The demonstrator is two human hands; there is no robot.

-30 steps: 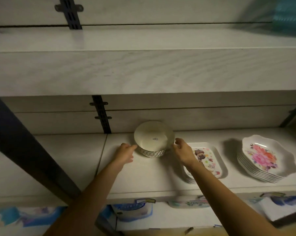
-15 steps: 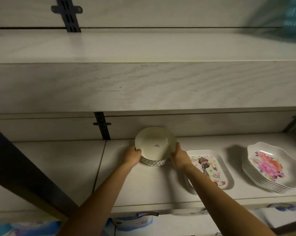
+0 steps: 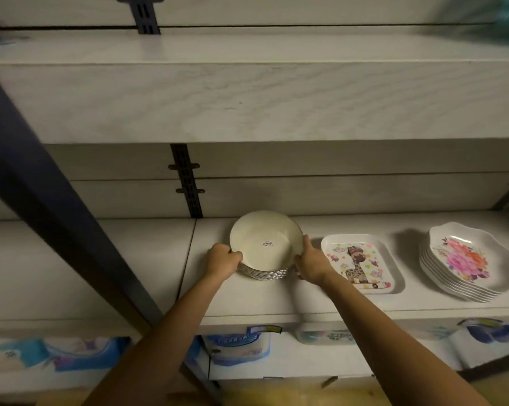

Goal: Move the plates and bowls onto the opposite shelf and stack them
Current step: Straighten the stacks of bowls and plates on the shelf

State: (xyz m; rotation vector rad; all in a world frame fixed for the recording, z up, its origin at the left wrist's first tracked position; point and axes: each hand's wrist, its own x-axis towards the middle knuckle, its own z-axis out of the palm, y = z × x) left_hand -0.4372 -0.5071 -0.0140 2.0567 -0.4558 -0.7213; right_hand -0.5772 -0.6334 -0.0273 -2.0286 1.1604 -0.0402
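Note:
A stack of cream bowls (image 3: pixel 265 241) with patterned outer walls sits on the pale shelf (image 3: pixel 147 259), a small sticker inside the top bowl. My left hand (image 3: pixel 222 259) grips the stack's left side and my right hand (image 3: pixel 310 263) grips its right side. Right of it lies a stack of rectangular plates with a giraffe picture (image 3: pixel 361 262). Further right stands a stack of scalloped plates with a pink flower print (image 3: pixel 467 259).
An upper shelf board (image 3: pixel 247 98) overhangs close above. A dark slanted upright (image 3: pixel 57 206) crosses the left side. Black slotted brackets (image 3: pixel 188 186) run up the back wall. Packaged goods in blue and white (image 3: pixel 235 350) fill the shelf below.
Both hands went from open beside the bowl stack to closed around its sides. The view has shifted, so the shelf sits lower in the frame.

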